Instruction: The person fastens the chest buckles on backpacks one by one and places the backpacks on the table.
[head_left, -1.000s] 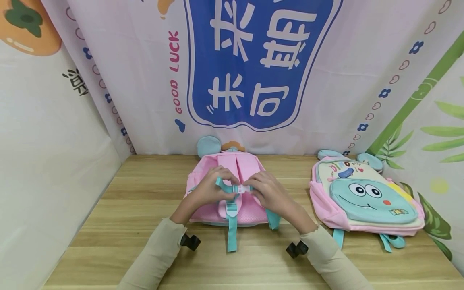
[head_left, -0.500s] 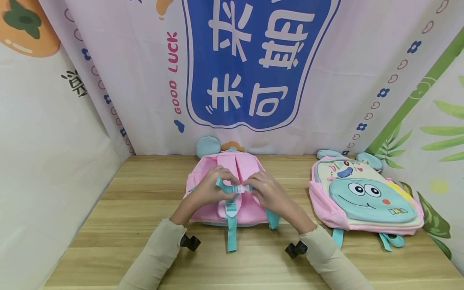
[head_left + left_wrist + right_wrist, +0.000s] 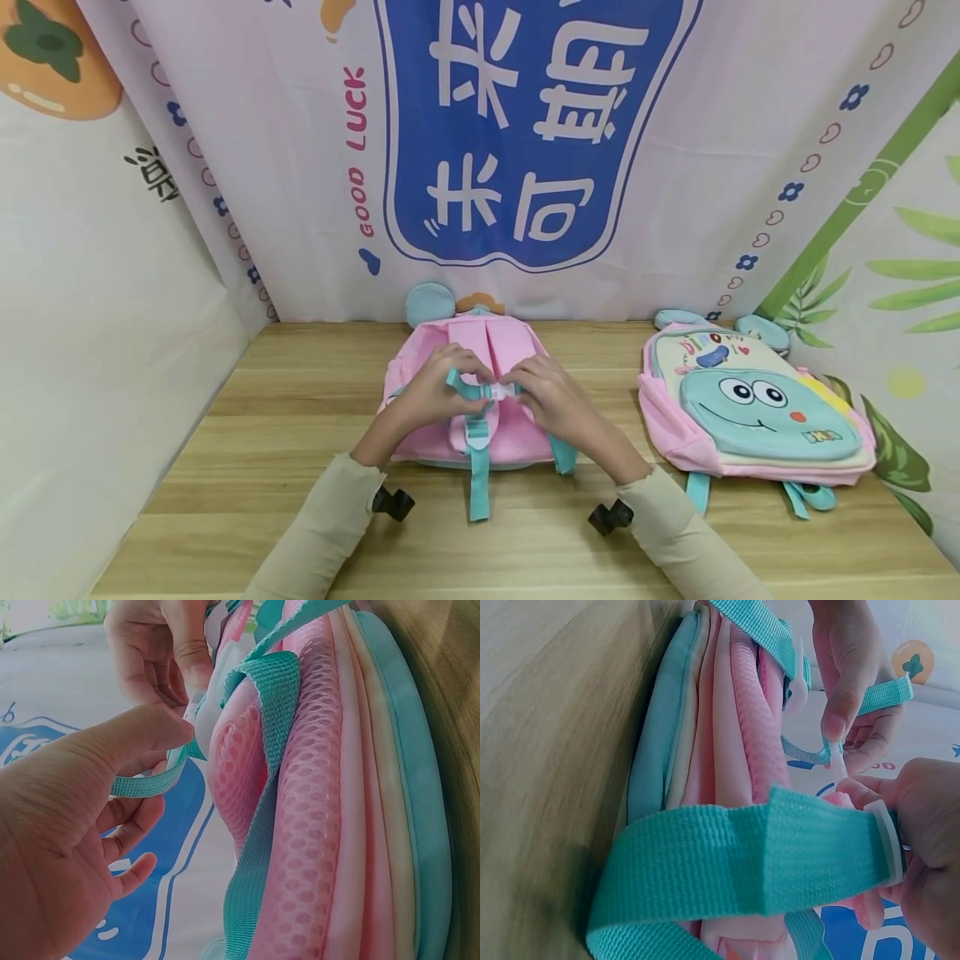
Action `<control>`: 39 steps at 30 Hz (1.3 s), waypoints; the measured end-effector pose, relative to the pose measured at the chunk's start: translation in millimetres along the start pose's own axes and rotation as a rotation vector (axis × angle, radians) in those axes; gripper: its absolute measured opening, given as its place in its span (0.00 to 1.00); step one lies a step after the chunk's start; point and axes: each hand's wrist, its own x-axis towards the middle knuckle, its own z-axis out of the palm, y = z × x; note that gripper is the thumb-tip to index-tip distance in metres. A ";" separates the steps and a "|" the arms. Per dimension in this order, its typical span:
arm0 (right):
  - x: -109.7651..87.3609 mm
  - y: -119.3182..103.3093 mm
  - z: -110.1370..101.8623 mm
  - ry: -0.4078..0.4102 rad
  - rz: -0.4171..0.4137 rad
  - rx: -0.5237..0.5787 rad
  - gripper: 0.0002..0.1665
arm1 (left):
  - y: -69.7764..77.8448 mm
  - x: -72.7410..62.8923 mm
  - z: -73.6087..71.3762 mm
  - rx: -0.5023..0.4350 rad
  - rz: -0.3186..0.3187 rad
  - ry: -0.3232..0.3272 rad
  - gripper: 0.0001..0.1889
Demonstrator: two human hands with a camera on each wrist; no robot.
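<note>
A pink backpack (image 3: 525, 450) lies in the middle of the table with its shoulder straps facing up. Above it, a white plastic buckle (image 3: 501, 391) on a teal chest strap is held between both hands. My left hand (image 3: 438, 390) pinches the buckle's left part between thumb and fingers, and a loose strap end (image 3: 459, 382) sticks up beside it. The right hand (image 3: 553, 398) pinches the other side. In the right wrist view the white buckle (image 3: 838, 761) shows between the fingertips of both hands. A wide teal strap (image 3: 697, 862) loops across the foreground there.
A second backpack (image 3: 772, 417) with a smiling cartoon face lies at the right of the wooden table (image 3: 247, 500). A teal strap tail (image 3: 480, 483) hangs from the middle backpack toward the front. A printed cloth (image 3: 315, 208) hangs behind the table.
The head view has drifted very slightly. Both hands keep their hold on the buckle in the same place, and the backpacks have not moved.
</note>
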 end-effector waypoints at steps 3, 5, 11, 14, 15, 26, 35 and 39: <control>0.0 -0.5 0.5 0.002 0.002 0.003 0.16 | -0.2 0.0 0.2 -0.003 0.004 -0.003 0.11; 0.0 -0.7 0.9 0.003 0.006 0.005 0.16 | 0.0 0.1 0.2 -0.003 0.003 -0.004 0.11; -0.2 -1.0 1.9 0.020 0.001 0.018 0.16 | 0.2 0.2 -0.1 -0.004 -0.002 -0.008 0.11; -0.3 -1.4 2.4 0.026 -0.002 0.024 0.16 | 0.3 -0.1 -0.3 -0.009 -0.005 -0.011 0.11; -0.2 -1.6 2.4 0.026 0.000 0.023 0.16 | 0.6 -0.2 -0.4 -0.012 -0.005 -0.012 0.11; -0.7 -2.3 3.0 0.037 0.010 0.044 0.16 | 2.2 -0.6 -0.8 -0.040 -0.016 -0.014 0.12; -1.2 -1.7 5.4 0.023 0.028 0.053 0.17 | 0.4 -0.9 -0.5 -0.084 0.013 -0.012 0.12; -1.2 -2.4 5.2 0.019 0.044 0.064 0.18 | -0.2 -0.9 -0.7 -0.089 0.015 -0.012 0.12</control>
